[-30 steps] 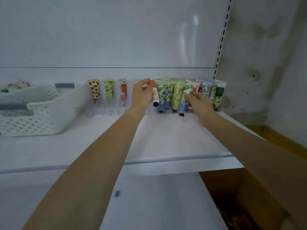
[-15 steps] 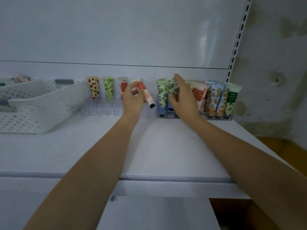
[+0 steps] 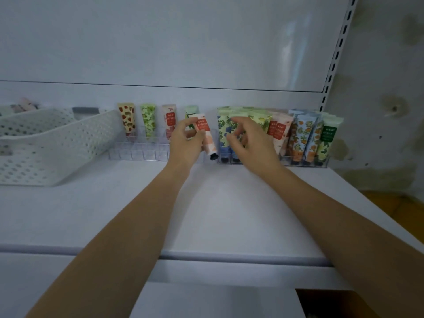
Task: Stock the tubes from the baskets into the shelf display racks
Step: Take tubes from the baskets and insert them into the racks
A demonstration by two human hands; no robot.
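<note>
While left hand (image 3: 185,145) pinches peach tube (image 3: 205,134) (cap down) | right hand (image 3: 251,144) loosely spread

The held tube (image 3: 206,136) in the left hand (image 3: 185,143) is peach and white, with a red label and black cap. Left of that hand stand 3 more: a cream strawberry tube (image 3: 126,120) spotted red, a green leafy tube (image 3: 148,120) and a pale pink tube (image 3: 169,120) with a red label. Behind the right hand (image 3: 250,143), the floral tubes (image 3: 223,129) show blue blooms and green leaves. To its right are pale-blue orange-fruit tubes (image 3: 302,134). The basket (image 3: 57,143), far left, is white.
</note>
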